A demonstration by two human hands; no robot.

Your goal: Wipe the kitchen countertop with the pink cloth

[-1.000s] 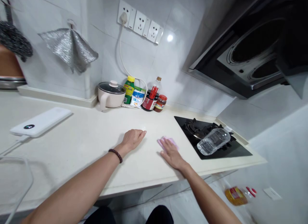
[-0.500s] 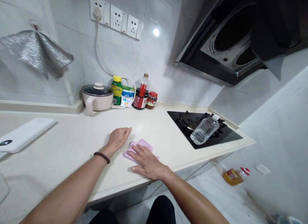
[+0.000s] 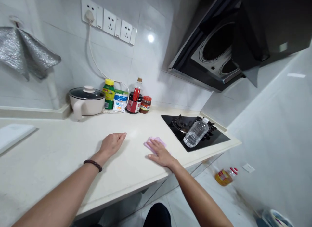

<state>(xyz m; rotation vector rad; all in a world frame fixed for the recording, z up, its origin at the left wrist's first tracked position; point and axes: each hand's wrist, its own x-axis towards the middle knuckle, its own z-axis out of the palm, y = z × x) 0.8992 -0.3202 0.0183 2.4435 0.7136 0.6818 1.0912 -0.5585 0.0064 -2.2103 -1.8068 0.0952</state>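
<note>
My right hand [image 3: 161, 153] lies flat, fingers stretched out, pressing a small pink cloth [image 3: 154, 141] onto the cream countertop [image 3: 60, 155]. Most of the cloth is hidden under the palm; only its far edge shows. My left hand [image 3: 111, 143] rests palm down on the bare counter a little to the left, fingers together and extended, holding nothing. A dark bead bracelet [image 3: 93, 164] circles the left wrist.
A black gas hob [image 3: 195, 136] at the right carries a clear plastic bottle [image 3: 196, 132] on its side. At the back stand a cream lidded pot [image 3: 86, 101], sauce bottles and a jar [image 3: 145, 104]. An extractor hood [image 3: 219, 51] hangs above. An oil bottle [image 3: 225, 176] lies on the floor.
My right hand slid the pink cloth left toward my left hand, then back right toward the hob. The left hand stayed put. The view has swung to the right.
</note>
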